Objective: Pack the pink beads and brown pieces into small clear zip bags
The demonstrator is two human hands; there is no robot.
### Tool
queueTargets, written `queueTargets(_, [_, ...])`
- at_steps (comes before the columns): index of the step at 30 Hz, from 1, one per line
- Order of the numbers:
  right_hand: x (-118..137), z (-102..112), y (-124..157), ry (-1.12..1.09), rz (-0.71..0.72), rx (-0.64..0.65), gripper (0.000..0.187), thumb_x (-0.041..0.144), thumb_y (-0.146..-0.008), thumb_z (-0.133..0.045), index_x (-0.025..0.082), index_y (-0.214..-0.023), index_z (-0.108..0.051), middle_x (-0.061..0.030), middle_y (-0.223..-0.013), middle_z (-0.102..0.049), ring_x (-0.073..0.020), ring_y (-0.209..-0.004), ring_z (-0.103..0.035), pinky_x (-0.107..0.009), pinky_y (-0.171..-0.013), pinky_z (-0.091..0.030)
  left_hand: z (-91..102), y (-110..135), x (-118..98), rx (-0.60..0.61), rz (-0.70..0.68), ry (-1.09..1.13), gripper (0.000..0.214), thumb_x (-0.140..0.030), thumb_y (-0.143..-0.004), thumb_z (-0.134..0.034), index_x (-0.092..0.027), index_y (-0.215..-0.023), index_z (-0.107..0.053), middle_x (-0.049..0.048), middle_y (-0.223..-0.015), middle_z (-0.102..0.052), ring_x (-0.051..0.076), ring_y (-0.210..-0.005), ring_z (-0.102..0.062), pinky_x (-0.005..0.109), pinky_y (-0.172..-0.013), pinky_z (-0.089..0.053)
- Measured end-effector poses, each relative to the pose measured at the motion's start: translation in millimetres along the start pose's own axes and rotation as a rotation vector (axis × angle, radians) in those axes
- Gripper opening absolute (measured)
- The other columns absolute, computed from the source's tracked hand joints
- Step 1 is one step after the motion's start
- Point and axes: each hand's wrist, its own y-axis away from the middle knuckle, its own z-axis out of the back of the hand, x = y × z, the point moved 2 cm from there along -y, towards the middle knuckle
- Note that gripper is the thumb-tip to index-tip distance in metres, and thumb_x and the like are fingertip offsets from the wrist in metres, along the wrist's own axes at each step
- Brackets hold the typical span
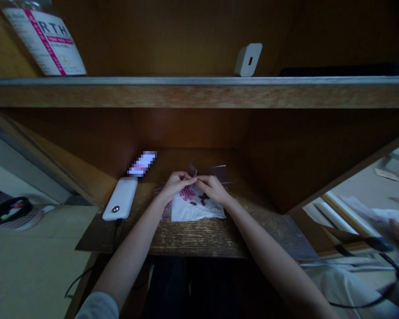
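My left hand [177, 182] and my right hand [212, 186] meet fingertip to fingertip above a white tissue [196, 213]. Both are closed in a pinch. A thin strand or strip [194, 170] rises from between the fingertips, too fine and blurred to name. Pink beads [187, 193] lie in a cluster on the tissue just below my left hand. Several small dark brown pieces [203, 199] rest on it nearer my right hand. Behind the right hand is a clear plastic bag [218, 173], partly hidden.
A white power bank [121, 197] with a black cable lies left of the tissue, a lit phone [142, 164] behind it. The shelf [199, 94] above carries a labelled bottle [48, 42] and a white charger plug [248, 60]. A basket [13, 215] stands on the floor at left.
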Motion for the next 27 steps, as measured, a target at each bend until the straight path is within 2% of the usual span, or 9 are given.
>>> queueTargets(6, [8, 3, 3, 0.202, 0.001, -0.086, 0.034, 0.037, -0.091, -0.043, 0.017, -0.076, -0.066, -0.0007, -0.063, -0.061, -0.0133, -0.055, -0.051, -0.022, -0.054, -0.029, 1.9, -2, -1, 0.01, -0.119, -0.091, 0.028, -0.039, -0.063, -0.075, -0.015, -0.058, -0.062, -0.0008, -0.059, -0.057, 0.01, -0.055, -0.047, 0.023, -0.056, -0.033])
queueTargets(12, [13, 2, 2, 0.354, -0.027, -0.143, 0.034, 0.039, -0.089, -0.044, 0.019, -0.071, -0.065, -0.0022, -0.062, -0.063, -0.0136, -0.053, -0.05, -0.024, -0.052, -0.025, -0.2, -4, -2, 0.028, -0.224, -0.169, 0.031, -0.043, -0.068, -0.071, -0.015, -0.059, -0.059, -0.0044, -0.052, -0.043, 0.009, -0.052, -0.036, 0.023, -0.053, -0.026])
queueTargets(20, [-7, 17, 0, 0.434, -0.162, -0.35, 0.028, 0.03, -0.085, -0.044, 0.02, -0.073, -0.068, -0.0037, -0.07, -0.069, -0.0165, -0.065, -0.06, -0.024, -0.056, -0.031, -12.8, 2, -6, -0.003, -0.295, -0.269, 0.03, -0.041, -0.074, -0.064, -0.015, -0.061, -0.055, -0.0056, -0.055, -0.037, 0.009, -0.053, -0.033, 0.023, -0.052, -0.025])
queueTargets(22, [-8, 17, 2, 0.415, -0.182, -0.346, 0.027, 0.03, -0.084, -0.045, 0.02, -0.074, -0.068, -0.0032, -0.071, -0.069, -0.0162, -0.065, -0.06, -0.024, -0.057, -0.033, -10.1, 3, -5, -0.071, -0.312, -0.343, 0.028, -0.038, -0.075, -0.061, -0.016, -0.061, -0.054, -0.0057, -0.055, -0.038, 0.009, -0.053, -0.034, 0.023, -0.053, -0.026])
queueTargets(25, [-2, 12, 4, 0.326, -0.157, -0.263, 0.025, 0.037, -0.085, -0.049, 0.022, -0.084, -0.069, -0.0011, -0.073, -0.069, -0.0146, -0.062, -0.06, -0.023, -0.057, -0.034, -2.5, 5, -5, -0.207, -0.354, -0.49, 0.021, -0.03, -0.077, -0.058, -0.016, -0.062, -0.053, -0.0056, -0.056, -0.041, 0.009, -0.053, -0.037, 0.022, -0.054, -0.028])
queueTargets(27, [4, 9, 6, 0.243, -0.127, -0.204, 0.028, 0.044, -0.085, -0.053, 0.022, -0.093, -0.068, -0.0001, -0.074, -0.069, -0.0137, -0.061, -0.06, -0.022, -0.056, -0.035, -0.4, 7, -6, -0.231, -0.382, -0.558, 0.019, -0.027, -0.078, -0.057, -0.016, -0.063, -0.052, -0.0053, -0.056, -0.043, 0.009, -0.054, -0.039, 0.022, -0.055, -0.029])
